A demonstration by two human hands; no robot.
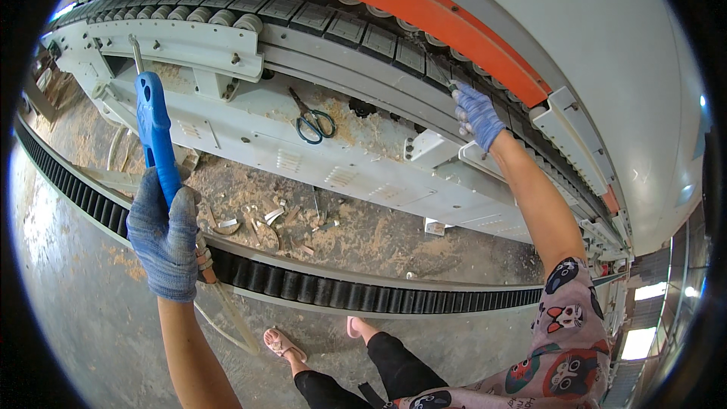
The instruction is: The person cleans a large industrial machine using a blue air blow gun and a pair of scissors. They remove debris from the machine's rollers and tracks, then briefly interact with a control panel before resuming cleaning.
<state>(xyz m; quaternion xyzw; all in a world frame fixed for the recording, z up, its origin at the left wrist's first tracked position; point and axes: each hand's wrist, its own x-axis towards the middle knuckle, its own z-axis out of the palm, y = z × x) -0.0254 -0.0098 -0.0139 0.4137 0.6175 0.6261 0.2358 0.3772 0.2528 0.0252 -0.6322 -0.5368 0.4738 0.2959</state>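
Observation:
My left hand (163, 238), in a blue-grey knit glove, is closed around the handle of a blue air blow gun (154, 117). The gun points up and away, its thin metal nozzle in front of the machine's pale side rail (178, 39). A hose fitting (203, 257) shows just below that hand. Farther right, my gloved right hand (478, 115) reaches to the dark segmented chain track (344, 28). Its fingers are bent together at the track's edge, with a small dark bit at the fingertips that is too small to name.
Scissors with dark-blue handles (314, 124) lie on the machine's sawdust-covered ledge. An orange guard (424, 11) runs above the track. Between me and the machine is a black roller conveyor (326, 291). Wood scraps (273, 216) and sawdust litter the floor beyond it.

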